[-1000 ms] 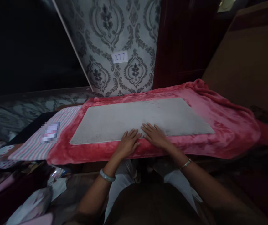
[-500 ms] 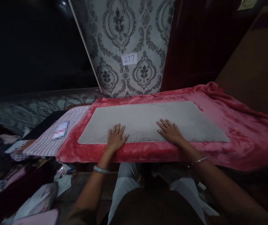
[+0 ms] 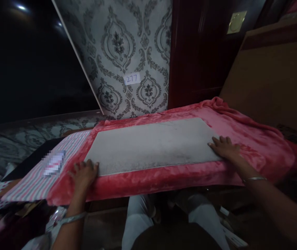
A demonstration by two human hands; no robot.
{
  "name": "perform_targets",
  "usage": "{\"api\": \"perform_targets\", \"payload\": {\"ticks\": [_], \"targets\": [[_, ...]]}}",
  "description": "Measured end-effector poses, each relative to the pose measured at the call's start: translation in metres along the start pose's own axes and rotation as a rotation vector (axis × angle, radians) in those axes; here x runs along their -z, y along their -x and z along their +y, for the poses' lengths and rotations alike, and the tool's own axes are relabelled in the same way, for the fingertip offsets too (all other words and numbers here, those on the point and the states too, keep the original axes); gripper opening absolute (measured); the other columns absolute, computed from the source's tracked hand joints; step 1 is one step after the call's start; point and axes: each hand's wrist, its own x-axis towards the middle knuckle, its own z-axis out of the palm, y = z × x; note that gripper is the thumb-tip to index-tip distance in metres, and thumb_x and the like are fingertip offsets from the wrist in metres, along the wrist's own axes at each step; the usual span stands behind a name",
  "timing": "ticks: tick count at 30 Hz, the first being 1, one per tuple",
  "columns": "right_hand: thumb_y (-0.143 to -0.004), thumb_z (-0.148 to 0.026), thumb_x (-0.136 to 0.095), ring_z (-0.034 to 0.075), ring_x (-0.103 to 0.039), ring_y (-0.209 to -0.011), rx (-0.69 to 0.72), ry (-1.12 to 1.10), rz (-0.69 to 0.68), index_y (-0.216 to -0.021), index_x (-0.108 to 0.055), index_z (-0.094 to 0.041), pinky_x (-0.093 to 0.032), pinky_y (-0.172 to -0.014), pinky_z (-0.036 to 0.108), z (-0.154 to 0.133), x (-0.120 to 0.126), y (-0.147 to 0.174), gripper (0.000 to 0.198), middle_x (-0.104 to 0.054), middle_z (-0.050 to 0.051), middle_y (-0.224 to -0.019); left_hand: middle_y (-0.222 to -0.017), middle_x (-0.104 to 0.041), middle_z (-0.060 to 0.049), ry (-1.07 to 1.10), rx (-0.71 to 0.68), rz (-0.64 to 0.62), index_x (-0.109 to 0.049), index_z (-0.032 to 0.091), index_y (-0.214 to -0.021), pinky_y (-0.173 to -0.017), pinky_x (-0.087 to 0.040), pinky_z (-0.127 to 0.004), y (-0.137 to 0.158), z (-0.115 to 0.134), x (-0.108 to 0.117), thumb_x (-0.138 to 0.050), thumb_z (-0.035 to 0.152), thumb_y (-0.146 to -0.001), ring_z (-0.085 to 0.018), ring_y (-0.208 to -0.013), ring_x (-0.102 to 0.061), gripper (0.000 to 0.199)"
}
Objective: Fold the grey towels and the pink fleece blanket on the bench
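One smoothing step, apparently near its end

Clock face laid over the flat grey rectangular mat of soft-looking fabric [image 3: 151, 146], with 12 toward the grey damask-patterned wall [image 3: 119, 48]. Mat lies on a plush red-and-pink blanket [image 3: 169, 175], long side facing the person; no fold seen in it. Darker, brushed-looking nap along the near side.

Left hand [image 3: 83, 175]: at 8 o'clock, palm down, fingers spread wide, nothing gripped. Thumb over the mat's near corner, outer fingers over blanket. Right hand [image 3: 225, 147]: between 3 and 4 o'clock, likewise low and spread, no hold seen; thumb over the mat, other fingers at or past its short edge. Slight blur; cannot tell how hard either presses.

Surroundings: pink, white and grey striped cloth [image 3: 70, 146] at 9 o'clock, with a small pale packet [image 3: 54, 165], pixelated, on it. Blanket bunched toward 2. White paper label reading 277 [image 3: 132, 78] on the wall, toward 11.

Judgement: step looks like smoothing or squaring the mat, worked outward to its corners. Little of it seems left. Next move would call for light, flat contact along the edges, both sides evenly. Risk: the soft blanket could slide and crease, dragging the mat askew.
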Motion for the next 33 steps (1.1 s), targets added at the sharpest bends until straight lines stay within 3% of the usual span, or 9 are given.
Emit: {"api": "perform_targets", "payload": {"ticks": [2, 6, 8, 10, 13, 17, 20, 26, 33], "targets": [[-0.101, -0.052, -0.025, 0.041, -0.029, -0.149, 0.057, -0.033, -0.020, -0.150, -0.049, -0.020, -0.030, -0.109, 0.073, -0.039, 0.014, 0.003, 0.063, -0.037, 0.019, -0.160, -0.157, -0.040, -0.025, 0.014, -0.110, 0.012, -0.050, 0.011, -0.145, -0.112, -0.027, -0.073, -0.006, 0.038, 0.005, -0.030, 0.048, -0.099, -0.042, -0.149, -0.030, 0.062], [-0.101, -0.038, -0.029, 0.035, -0.023, -0.153, 0.458, -0.154, -0.098, -0.159, -0.034, -0.024, -0.027, -0.116, 0.063, -0.153, 0.039, 0.014, 0.060, -0.021, 0.012, -0.168, -0.166, -0.027, -0.015, 0.076, -0.502, -0.163, -0.037, 0.019, -0.155, -0.122, -0.022, -0.060, -0.015, 0.145, 0.014, -0.030, 0.039, -0.101, -0.029, -0.155, -0.022, 0.058], [-0.101, -0.036, -0.031, 0.031, -0.019, -0.154, 0.623, -0.214, -0.145, -0.160, -0.032, -0.027, -0.024, -0.119, 0.059, -0.203, 0.041, 0.019, 0.059, -0.017, 0.008, -0.169, -0.168, -0.023, -0.013, 0.092, -0.612, -0.222, -0.032, 0.023, -0.158, -0.122, -0.021, -0.058, -0.019, 0.191, 0.014, -0.029, 0.039, -0.101, -0.027, -0.155, -0.020, 0.059], [-0.102, -0.036, -0.031, 0.029, -0.018, -0.155, 0.708, -0.248, -0.171, -0.160, -0.032, -0.029, -0.022, -0.120, 0.058, -0.234, 0.038, 0.019, 0.059, -0.018, 0.007, -0.169, -0.167, -0.024, -0.012, 0.089, -0.669, -0.238, -0.031, 0.025, -0.158, -0.122, -0.022, -0.058, -0.020, 0.222, 0.009, -0.031, 0.041, -0.101, -0.027, -0.155, -0.021, 0.059], [-0.102, -0.042, -0.032, 0.028, -0.019, -0.155, 0.753, -0.244, -0.152, -0.159, -0.035, -0.029, -0.019, -0.121, 0.057, -0.246, 0.026, 0.004, 0.058, -0.023, 0.007, -0.168, -0.167, -0.026, -0.012, 0.073, -0.709, -0.213, -0.034, 0.024, -0.157, -0.123, -0.019, -0.060, -0.018, 0.242, -0.007, -0.033, 0.044, -0.101, -0.029, -0.155, -0.020, 0.060], [-0.103, -0.047, -0.030, 0.029, -0.022, -0.154, 0.678, -0.200, -0.123, -0.159, -0.035, -0.028, -0.019, -0.121, 0.056, -0.224, 0.016, -0.033, 0.059, -0.025, 0.005, -0.167, -0.168, -0.021, -0.011, 0.058, -0.758, -0.205, -0.030, 0.029, -0.159, -0.121, -0.017, -0.065, -0.027, 0.237, -0.024, -0.032, 0.052, -0.100, -0.033, -0.156, -0.016, 0.063], [-0.103, -0.047, -0.028, 0.029, -0.022, -0.154, 0.546, -0.150, -0.122, -0.160, -0.034, -0.028, -0.020, -0.122, 0.054, -0.197, 0.014, -0.062, 0.060, -0.024, 0.004, -0.168, -0.169, -0.020, -0.005, 0.050, -0.731, -0.264, -0.031, 0.034, -0.158, -0.120, -0.017, -0.067, -0.060, 0.220, -0.027, -0.033, 0.057, -0.098, -0.035, -0.156, -0.015, 0.064], [-0.100, -0.055, -0.023, 0.033, -0.021, -0.153, 0.251, -0.095, -0.132, -0.159, -0.034, -0.032, -0.022, -0.120, 0.059, -0.128, -0.001, -0.110, 0.064, -0.022, 0.000, -0.168, -0.169, -0.018, -0.002, 0.025, -0.396, -0.246, -0.029, 0.032, -0.159, -0.120, -0.016, -0.069, -0.144, 0.156, -0.031, -0.028, 0.056, -0.098, -0.036, -0.156, -0.012, 0.066], [-0.093, -0.067, -0.021, 0.042, -0.025, -0.150, 0.115, -0.174, -0.067, -0.158, -0.037, -0.032, -0.028, -0.112, 0.071, -0.064, -0.028, -0.144, 0.076, -0.027, 0.005, -0.167, -0.168, -0.022, -0.007, 0.011, -0.161, -0.197, -0.031, 0.031, -0.158, -0.115, -0.022, -0.073, -0.192, 0.099, -0.041, -0.026, 0.063, -0.095, -0.041, -0.154, -0.015, 0.071]]}}
